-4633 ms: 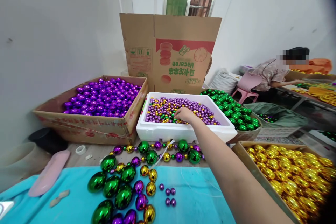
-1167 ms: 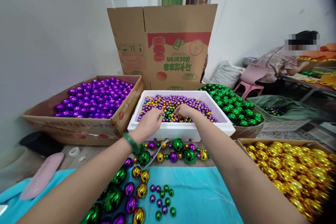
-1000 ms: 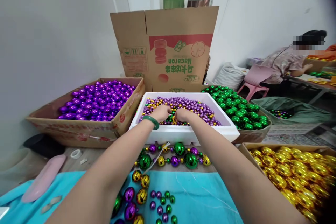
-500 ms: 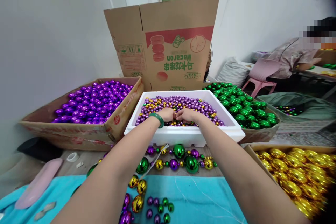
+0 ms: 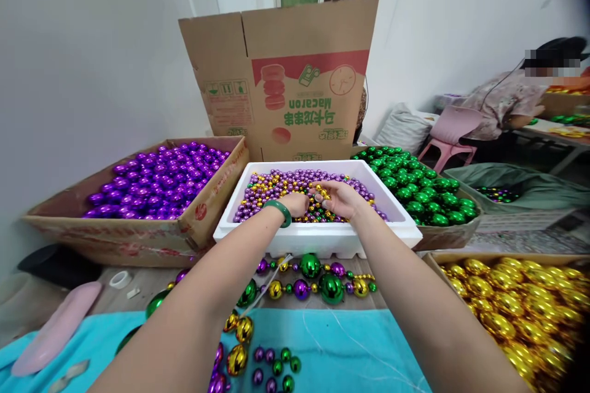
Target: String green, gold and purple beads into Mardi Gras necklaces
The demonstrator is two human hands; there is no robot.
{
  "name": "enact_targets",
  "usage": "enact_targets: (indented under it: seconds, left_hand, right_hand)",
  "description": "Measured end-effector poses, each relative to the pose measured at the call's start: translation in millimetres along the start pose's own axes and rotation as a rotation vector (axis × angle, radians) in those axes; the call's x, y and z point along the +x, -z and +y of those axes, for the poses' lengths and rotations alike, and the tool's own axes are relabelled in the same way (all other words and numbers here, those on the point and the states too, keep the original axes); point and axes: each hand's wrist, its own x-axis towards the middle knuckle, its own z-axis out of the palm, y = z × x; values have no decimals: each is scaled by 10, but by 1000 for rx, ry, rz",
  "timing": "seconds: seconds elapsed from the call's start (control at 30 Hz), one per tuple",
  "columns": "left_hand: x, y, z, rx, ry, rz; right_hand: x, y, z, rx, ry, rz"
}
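Observation:
Both hands are inside a white foam box (image 5: 318, 230) filled with small purple, gold and green beads (image 5: 265, 193). My right hand (image 5: 342, 198) is turned palm inward, its fingers curled around a few gold beads (image 5: 321, 191). Close beside it, my left hand (image 5: 295, 204) is closed and dips into the beads; what its fingers hold is hidden. A green bangle (image 5: 281, 212) circles the left wrist. In front of the box lie strings of large and small beads (image 5: 302, 288), partly covered by my left forearm.
Purple balls fill a carton (image 5: 184, 221) at left. Green balls (image 5: 415, 187) and gold balls (image 5: 511, 304) fill cartons at right. A tall cardboard box (image 5: 304, 31) stands behind. Loose beads (image 5: 276, 367) lie on a blue cloth (image 5: 359, 344). A person (image 5: 502, 98) sits at the far right.
My right hand has drawn slightly right, away from my left, and turned so gold beads show in its fingers. My left hand stays low in the beads. The view has shifted slightly.

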Motion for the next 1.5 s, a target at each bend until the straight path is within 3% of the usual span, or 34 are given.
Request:
enact_targets:
  seconds: [0.2, 0.3, 0.37, 0.43, 0.5, 0.57, 0.67, 0.73, 0.83, 0.97, 1.1, 1.23, 1.37, 1.5]
  left_hand:
    - [-263, 181, -29, -218, 70, 211]
    - [-680, 296, 45, -374, 73, 229]
    - [-1049, 320, 105, -568, -29, 317]
    - [-1482, 261, 178, -648, -100, 294]
    - [-1978, 84, 281, -633, -79, 218]
    - [-2486, -233, 398, -572, -64, 146]
    - [-3068, -902, 516, -488, 25, 102]
    - [-3265, -1346, 542, -455, 111, 121]
    - [-3344, -1821, 566, -431, 228, 234]
    - [-3314, -2088, 639, -471, 267, 389]
    - [-3309, -2173, 676, -527, 272, 513]
    - [-3363, -2202, 637, -588, 306, 522]
    - [-3453, -2187, 585, -609, 340, 513]
    - [-3535, -2147, 583, -557, 360, 532]
  right_hand:
    - [-368, -161, -124, 13, 11, -18]
    - [-756, -333, -38, -16, -25, -15]
    - [-1071, -472, 124, -99, -61, -52]
    - [-1404, -623, 356, -233, -137, -102]
    - [-1735, -777, 645, -439, -238, -135]
    - [-2022, -920, 974, -670, -320, -148]
    - [-2284, -1087, 1458, -925, -310, -71]
    - [-2348, -1167, 1701, -990, -278, 17]
    - [-2369, -1257, 1904, -1014, -240, 136]
    - [-2405, -1318, 2004, -967, -185, 257]
    - [-2544, -1270, 2050, -883, -118, 309]
    - [-2784, -1004, 2007, -875, -33, 375]
    - [-3054, -578, 1899, -1067, 55, 460]
    - [-3288, -348, 1884, -1314, 45, 346]
